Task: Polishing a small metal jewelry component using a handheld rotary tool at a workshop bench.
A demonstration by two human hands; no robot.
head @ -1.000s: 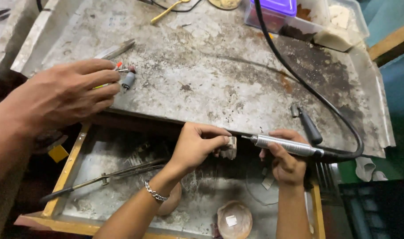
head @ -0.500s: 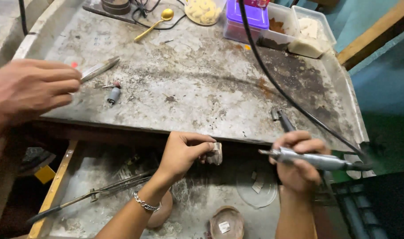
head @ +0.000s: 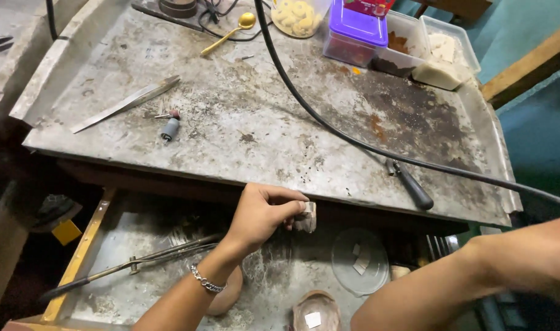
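Observation:
My left hand (head: 264,214), with a chain bracelet on the wrist, pinches a small pale stone-like piece (head: 306,217) against the front edge of the worn metal bench top (head: 261,129). My right forearm (head: 476,276) crosses the lower right and runs out of the frame, so the hand itself is hidden. A thick black cable (head: 329,122) curves across the bench to the right edge.
On the bench lie long metal tweezers (head: 126,103), a small grey bit with a red tip (head: 169,127), a black-handled tool (head: 412,187), a gold spoon (head: 228,34) and plastic tubs (head: 439,52). The open drawer (head: 90,245) below holds long tongs (head: 133,265), a clear dish (head: 360,260) and a shell dish (head: 317,312).
Another person's hand at the left has withdrawn from view. My right hand with the rotary handpiece has swung out past the right edge. The left hand keeps its hold on the pale piece.

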